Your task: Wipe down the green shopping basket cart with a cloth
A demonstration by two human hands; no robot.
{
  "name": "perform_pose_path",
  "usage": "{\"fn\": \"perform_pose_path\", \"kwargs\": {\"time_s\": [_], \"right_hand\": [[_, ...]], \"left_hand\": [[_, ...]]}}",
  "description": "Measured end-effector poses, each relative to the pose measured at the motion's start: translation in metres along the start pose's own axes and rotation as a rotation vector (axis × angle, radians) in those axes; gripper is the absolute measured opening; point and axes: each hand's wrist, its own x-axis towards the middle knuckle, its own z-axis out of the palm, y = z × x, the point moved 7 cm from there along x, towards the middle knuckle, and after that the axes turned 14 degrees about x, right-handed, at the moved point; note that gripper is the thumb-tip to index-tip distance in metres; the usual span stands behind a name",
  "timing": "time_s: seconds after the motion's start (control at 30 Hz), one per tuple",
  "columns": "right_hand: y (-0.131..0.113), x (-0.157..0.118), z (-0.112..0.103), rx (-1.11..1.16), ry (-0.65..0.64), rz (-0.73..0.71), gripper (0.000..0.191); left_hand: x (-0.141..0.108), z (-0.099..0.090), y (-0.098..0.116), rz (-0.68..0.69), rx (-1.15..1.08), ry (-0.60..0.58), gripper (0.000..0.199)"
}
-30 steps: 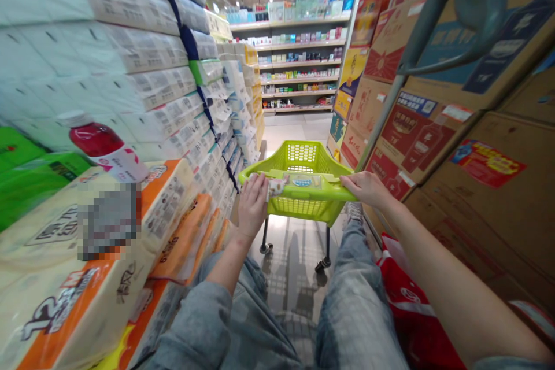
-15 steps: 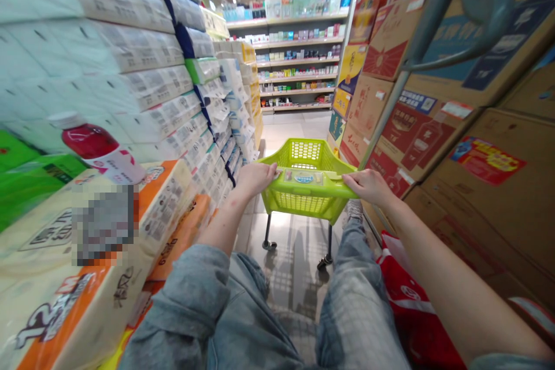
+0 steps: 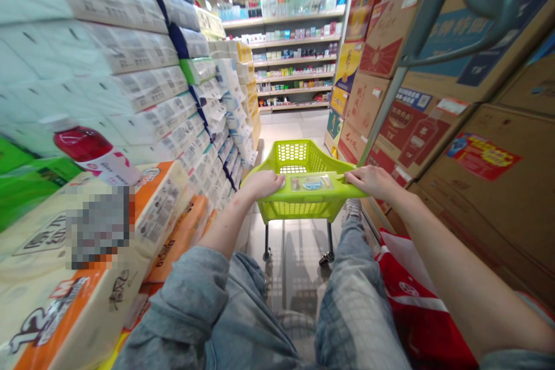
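A lime-green plastic shopping cart [image 3: 295, 208] stands in front of me on dark legs with casters. Its basket has perforated walls, and I see no goods in the part of the inside that shows. My left hand [image 3: 265, 184] is closed around the left part of the cart's handlebar [image 3: 280, 192]. On the right part of the same bar, my right hand [image 3: 372, 179] is wrapped with knuckles up. Between the hands lies a clear-covered label [image 3: 312, 183] with a blue mark.
Stacked tissue packs [image 3: 143, 78] line the left side. A red-and-white bottle [image 3: 93, 153] lies on a large cream-and-orange pack [image 3: 39, 277]. Cartons [image 3: 481, 162] rise at right, beside a grey looped handle on a pole [image 3: 468, 17]. A red bag [image 3: 416, 295] sits low right; shelves [image 3: 299, 60] stand ahead.
The cart's handlebar has swung slightly, its left side coming a little nearer and lower with my left hand. Both hands keep their grip. The surroundings shift slightly left in view.
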Motion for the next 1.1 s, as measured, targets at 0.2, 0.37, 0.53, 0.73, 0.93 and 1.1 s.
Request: {"fn": "perform_pose_path", "kwargs": {"time_s": [0.2,0.37,0.53,0.73,0.93,1.1], "right_hand": [[-0.047,0.012,0.005,0.122,0.081,0.106,0.067],[-0.046,0.027,0.023,0.248,-0.032,0.130,0.063],[-0.035,0.027,0.021,0.286,-0.007,0.125,0.065],[-0.031,0.027,0.019,0.303,-0.023,0.141,0.065],[-0.033,0.025,0.017,0.309,-0.015,0.086,0.063],[-0.033,0.024,0.015,0.313,-0.030,0.091,0.061]], "left_hand": [[-0.004,0.003,0.014,0.007,-0.023,-0.050,0.062],[-0.011,-0.003,0.026,-0.006,0.023,0.051,0.065],[-0.029,-0.016,0.036,0.026,0.082,0.256,0.065],[-0.065,-0.023,0.043,0.145,0.014,0.568,0.054],[-0.059,-0.015,0.030,0.053,-0.024,0.439,0.060],[-0.030,-0.005,0.026,0.033,-0.013,0.145,0.066]]}}
